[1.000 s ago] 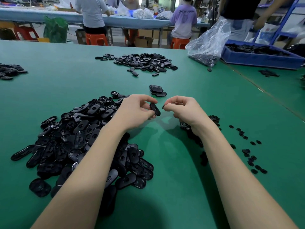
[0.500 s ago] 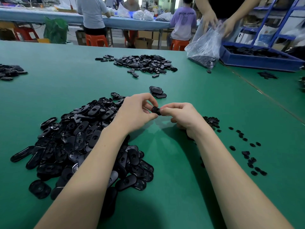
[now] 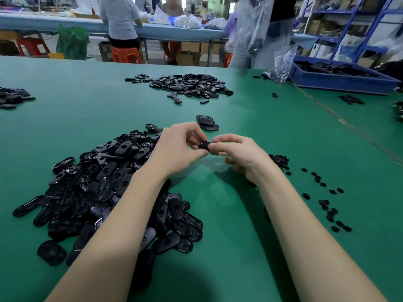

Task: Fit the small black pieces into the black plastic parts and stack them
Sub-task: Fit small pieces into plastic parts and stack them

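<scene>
My left hand (image 3: 177, 150) and my right hand (image 3: 238, 152) meet above the green table, both pinching one black oval plastic part (image 3: 205, 145) between thumbs and fingertips. Whether a small piece sits in it is hidden by my fingers. A large heap of black oval parts (image 3: 98, 188) lies under and left of my left forearm. Small black pieces (image 3: 322, 192) are scattered to the right of my right forearm, with a denser clump (image 3: 280, 160) behind my right wrist. A short stack of parts (image 3: 207, 123) stands just beyond my hands.
Another pile of black parts (image 3: 187, 85) lies further back, a smaller one (image 3: 11, 98) at the far left edge. A blue bin (image 3: 340, 82) and a plastic bag (image 3: 281, 64) sit at the back right. A person (image 3: 261, 29) stands there; others work at a far table.
My hands came together from a small gap and now both pinch the part. The person at the back right has lifted a plastic bag off the table.
</scene>
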